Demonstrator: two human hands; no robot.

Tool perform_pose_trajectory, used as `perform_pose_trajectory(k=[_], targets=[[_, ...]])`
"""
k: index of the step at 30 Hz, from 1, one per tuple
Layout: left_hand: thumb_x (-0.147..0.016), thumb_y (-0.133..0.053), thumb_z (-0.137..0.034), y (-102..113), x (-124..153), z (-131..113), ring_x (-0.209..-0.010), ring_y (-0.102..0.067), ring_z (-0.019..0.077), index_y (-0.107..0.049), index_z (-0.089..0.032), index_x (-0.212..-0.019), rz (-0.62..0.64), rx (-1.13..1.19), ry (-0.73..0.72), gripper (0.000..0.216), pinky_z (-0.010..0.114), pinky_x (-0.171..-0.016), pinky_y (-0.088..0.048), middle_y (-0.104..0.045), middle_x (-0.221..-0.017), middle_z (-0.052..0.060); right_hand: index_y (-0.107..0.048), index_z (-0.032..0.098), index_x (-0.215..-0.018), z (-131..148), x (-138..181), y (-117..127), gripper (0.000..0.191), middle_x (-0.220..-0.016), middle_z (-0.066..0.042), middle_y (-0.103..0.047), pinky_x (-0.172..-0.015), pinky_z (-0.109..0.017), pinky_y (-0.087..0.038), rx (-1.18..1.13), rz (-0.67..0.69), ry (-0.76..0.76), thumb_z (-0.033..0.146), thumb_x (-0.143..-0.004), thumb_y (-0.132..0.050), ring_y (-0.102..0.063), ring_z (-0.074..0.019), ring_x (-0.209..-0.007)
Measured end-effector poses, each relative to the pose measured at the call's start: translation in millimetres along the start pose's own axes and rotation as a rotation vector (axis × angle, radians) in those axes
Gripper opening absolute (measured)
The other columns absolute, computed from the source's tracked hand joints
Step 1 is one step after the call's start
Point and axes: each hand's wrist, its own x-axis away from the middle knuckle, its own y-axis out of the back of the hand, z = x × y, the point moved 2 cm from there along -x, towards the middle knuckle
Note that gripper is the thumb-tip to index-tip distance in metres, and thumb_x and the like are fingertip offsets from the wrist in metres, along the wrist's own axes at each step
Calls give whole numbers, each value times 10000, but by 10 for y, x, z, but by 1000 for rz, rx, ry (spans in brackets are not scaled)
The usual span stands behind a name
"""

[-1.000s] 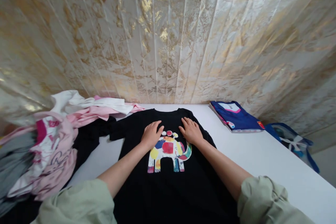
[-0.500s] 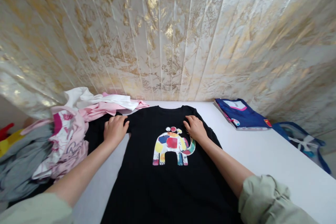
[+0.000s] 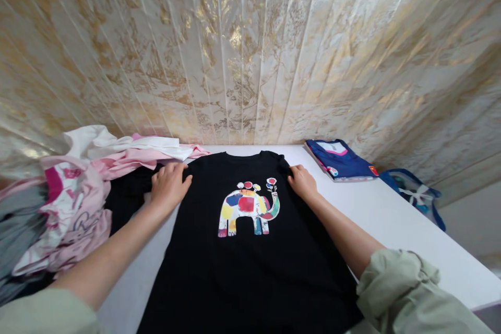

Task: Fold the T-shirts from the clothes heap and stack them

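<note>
A black T-shirt (image 3: 242, 266) with a multicoloured elephant print (image 3: 247, 209) lies face up on the white table (image 3: 395, 219), collar toward the wall. My left hand (image 3: 168, 185) rests flat on the shirt's left shoulder, by the left sleeve, fingers together and stretched forward. My right hand (image 3: 302, 181) lies on the right shoulder near the sleeve, fingers curled over the fabric's edge. Both forearms are bare, with pale green sleeves rolled up near the bottom of the view.
A heap of pink, white and grey clothes (image 3: 66, 198) covers the table's left side. A folded navy garment (image 3: 338, 165) lies at the back right, against the gold-patterned wall (image 3: 250, 47). Past the table's right edge stands a blue bag (image 3: 415, 193).
Both hands slid outward from the shirt's chest to its shoulders, the left first, then the right. The elephant's trunk and flower are uncovered.
</note>
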Motion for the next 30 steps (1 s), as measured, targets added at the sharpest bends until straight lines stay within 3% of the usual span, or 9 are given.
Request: perform_pose_trajectory(k=[3,6,10,14,19,23,26,28,30], targets=[[-921,-395,-420,-153,321,-233,-1288,-454,255,-555,-196,-1270,68,131,-202,445,389,-1060,-369,-529,-1388,95,-663,193,-824,-225,-63,45,179,-920,-102,-656,-761,-327,-432,-288,-59,-191,215,-821,-485,-587,-259,-924],[-929,-378,-500,-330,610,-395,-1391,-341,262,-468,-209,-1392,183,128,-257,554,451,-1140,-260,-414,-1503,83,-599,192,-691,-403,-123,50,162,-706,-41,-620,-690,-286,-439,-525,-121,-324,234,-797,-483,-590,-215,-796],[-938,-361,-513,-320,757,-514,-1420,-295,284,-434,-181,-1426,218,99,-245,595,508,-1154,-210,-360,-1531,102,-602,167,-796,-522,-118,-7,198,-614,-10,-594,-555,-251,-458,-674,-91,-381,306,-831,-465,-595,-166,-613],[-945,-323,-553,-158,838,-773,-1414,-314,257,-419,-173,-1436,266,203,-399,628,453,-1159,-239,-382,-1520,87,-620,145,-927,-535,-42,-64,273,-672,-29,-635,-564,-246,-496,-783,-63,-368,359,-860,-464,-626,-155,-626],[-919,-348,-616,-160,1076,-1124,-1411,-317,269,-369,-212,-1466,350,277,-565,680,458,-1147,-254,-356,-1534,99,-637,166,-1028,-493,57,-66,347,-896,-66,-686,-723,-314,-513,-767,-103,-300,429,-840,-511,-643,-197,-822],[-927,-359,-596,-209,1155,-1161,-1421,-289,301,-360,-355,-1456,327,264,-599,582,527,-1134,-235,-314,-1559,72,-596,149,-1178,-380,181,-60,491,-1055,-113,-673,-865,-382,-470,-606,-93,-165,491,-833,-524,-621,-236,-941],[-929,-375,-580,-193,1156,-1128,-1421,-284,314,-376,-383,-1442,329,279,-605,549,548,-1119,-252,-323,-1553,79,-542,136,-1260,-271,301,-45,589,-1200,-159,-615,-913,-386,-436,-419,-75,-50,454,-771,-620,-575,-270,-1069],[-927,-389,-574,-172,1153,-1113,-1420,-282,320,-400,-380,-1431,326,314,-594,540,558,-1120,-248,-326,-1552,76,-600,158,-1161,-239,347,-9,492,-1154,-149,-628,-903,-376,-422,-323,-76,-59,382,-729,-667,-558,-284,-1080],[-920,-399,-581,-157,1140,-1106,-1421,-279,319,-429,-371,-1415,349,384,-566,539,568,-1128,-226,-340,-1546,67,-655,183,-928,-257,325,53,246,-947,-98,-666,-827,-342,-429,-392,-57,-162,318,-722,-652,-585,-261,-964]])
